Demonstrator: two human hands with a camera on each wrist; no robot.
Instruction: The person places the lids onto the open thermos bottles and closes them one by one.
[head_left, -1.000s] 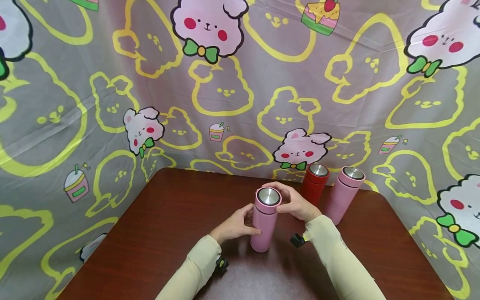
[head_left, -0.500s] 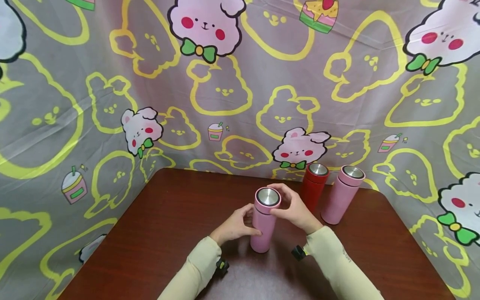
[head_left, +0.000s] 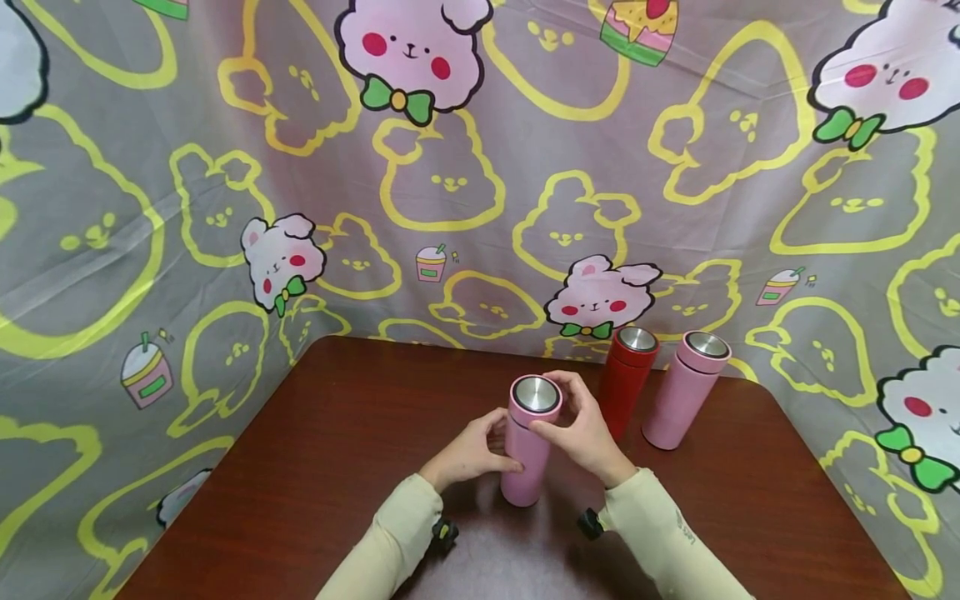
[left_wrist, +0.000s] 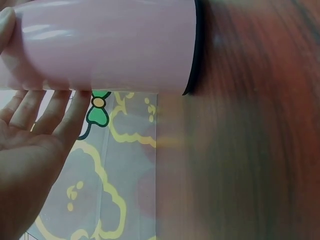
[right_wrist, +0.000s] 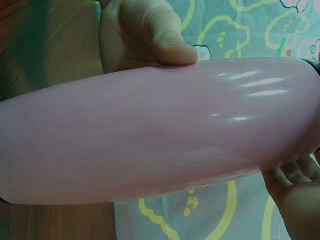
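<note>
A pink thermos flask (head_left: 527, 454) with a steel-topped lid (head_left: 536, 394) stands upright on the table in the head view. My left hand (head_left: 467, 451) grips its body from the left, thumb across the front. In the left wrist view, that hand's fingers (left_wrist: 44, 112) lie along the flask's far side. Up at the lid, my right hand (head_left: 586, 427) holds on from the right, with its thumb across the front and its other fingers partly hidden behind. The right wrist view has the pink body (right_wrist: 165, 130) across it and the right hand's fingers (right_wrist: 295, 172) near the lid end.
Behind my right hand stands a red thermos flask (head_left: 627, 375), and to its right a second pink thermos flask (head_left: 684, 392). All are on a dark brown wooden table (head_left: 360, 417). A cartoon-print curtain (head_left: 450, 250) surrounds the table's back and sides.
My right hand has turned around the lid, its thumb sliding left across the front and its wrist dropping toward me. The left hand and the flask have stayed in place.
</note>
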